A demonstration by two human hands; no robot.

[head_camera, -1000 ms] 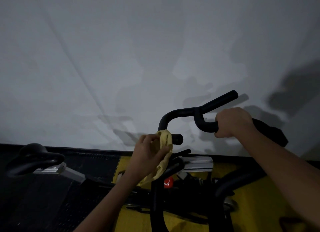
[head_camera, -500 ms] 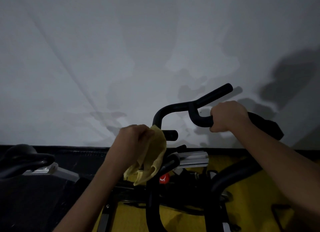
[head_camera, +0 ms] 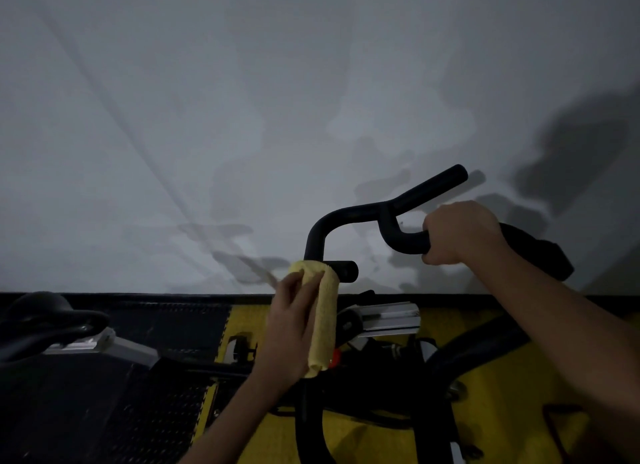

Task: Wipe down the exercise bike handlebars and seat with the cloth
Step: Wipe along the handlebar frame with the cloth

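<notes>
Yellow cloth (head_camera: 320, 316), black handlebars (head_camera: 349, 218), yellow-and-black floor mats (head_camera: 485, 377), grey wall (head_camera: 242, 100)

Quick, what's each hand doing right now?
Left hand: holds the yellow cloth wrapped on the handlebar.
Right hand: grips the handlebar.

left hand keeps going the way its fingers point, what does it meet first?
Probably the handlebar: the left hand points up along the cloth, whose top wraps the bar. Depth is unclear; if it misses, the wall is next.
</notes>
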